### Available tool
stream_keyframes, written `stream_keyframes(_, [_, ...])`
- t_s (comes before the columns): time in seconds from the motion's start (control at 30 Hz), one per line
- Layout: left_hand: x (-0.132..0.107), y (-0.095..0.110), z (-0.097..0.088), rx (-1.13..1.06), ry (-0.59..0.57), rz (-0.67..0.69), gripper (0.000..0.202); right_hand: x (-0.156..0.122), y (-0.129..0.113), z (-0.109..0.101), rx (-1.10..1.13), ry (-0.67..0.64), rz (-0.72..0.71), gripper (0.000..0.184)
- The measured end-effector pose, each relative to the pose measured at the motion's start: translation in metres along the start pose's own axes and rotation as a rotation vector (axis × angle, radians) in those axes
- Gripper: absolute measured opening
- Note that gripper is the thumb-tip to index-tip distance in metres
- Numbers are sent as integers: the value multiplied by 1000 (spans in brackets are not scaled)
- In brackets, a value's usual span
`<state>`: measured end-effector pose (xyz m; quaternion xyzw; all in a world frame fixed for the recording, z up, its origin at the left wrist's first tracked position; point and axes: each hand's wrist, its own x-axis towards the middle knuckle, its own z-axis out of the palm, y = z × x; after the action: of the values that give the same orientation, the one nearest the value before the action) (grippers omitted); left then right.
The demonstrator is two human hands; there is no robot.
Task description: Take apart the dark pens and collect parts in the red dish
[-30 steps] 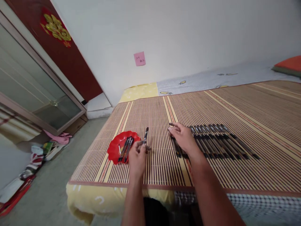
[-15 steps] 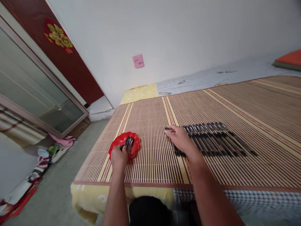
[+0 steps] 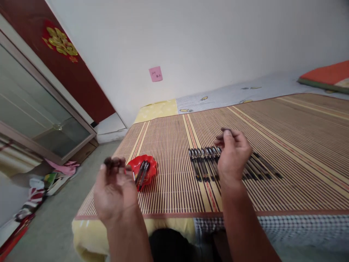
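My left hand (image 3: 116,193) is raised in front of the red scalloped dish (image 3: 153,169), palm turned up, fingers loosely bent and apart, nothing visible in it. The fingertips look dark. A few black pens (image 3: 143,173) lie in the dish, partly exposed to the right of that hand. Over the row of black pens (image 3: 201,163) hovers my right hand (image 3: 234,156), its fingers half curled with the thumb toward the darkened fingertips; no object shows in it. Several pens lie side by side there, and this hand hides the middle of the row.
A striped bamboo mat (image 3: 169,174) covers the bed. An orange folded item (image 3: 324,76) lies at the far right. Behind stands a white wall with a pink note (image 3: 155,74). Clothes and other items (image 3: 61,173) lie on the floor at left, beside a glass-panelled door (image 3: 43,109).
My left hand has left the dish and its pens, lifting toward me and turning palm up. My right hand has risen from the row's left end and shifted right. The view has turned slightly right.
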<state>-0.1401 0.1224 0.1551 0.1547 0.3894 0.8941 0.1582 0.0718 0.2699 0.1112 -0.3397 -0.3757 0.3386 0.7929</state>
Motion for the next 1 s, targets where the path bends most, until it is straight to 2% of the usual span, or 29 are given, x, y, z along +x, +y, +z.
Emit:
stream_keyframes(0.1, [-33,-37,0,-90,37,-214,8,2,-14,-5,52,-4,-7,12])
stream_keyframes(0.23, [-65,-92,-5,-72,40,-587,8,0,-35,-11,51,-54,-59,11])
stream_keyframes(0.33, [-79,-109,-10,-40,56,-664,14,-7,-48,-23,-7,-139,-49,10])
stream_keyframes(0.43, [-92,-104,-22,15,10,-614,25,-23,-52,-45,-172,-310,10,13])
stream_keyframes(0.5, [-101,-97,-36,124,-104,-575,36,-40,-46,-64,-329,-488,30,15])
stream_keyframes(0.57, [-108,-92,-50,277,-234,-544,40,-62,-36,-83,-506,-664,-12,17])
stream_keyframes(0.67, [-108,-92,-60,535,-405,-362,31,-99,-20,-103,-614,-741,-82,20])
stream_keyframes(0.73, [-103,-99,-55,799,-535,-157,18,-123,-14,-112,-626,-768,-98,22])
stream_keyframes(0.8, [-96,-110,-41,1089,-641,-22,13,-140,-14,-120,-620,-817,-140,23])
stream_keyframes(0.9, [-86,-132,-13,1253,-672,8,34,-152,-22,-142,-629,-828,-211,25])
stream_keyframes(1.0, [-82,-156,8,1335,-709,12,44,-150,-32,-178,-675,-726,-303,21])
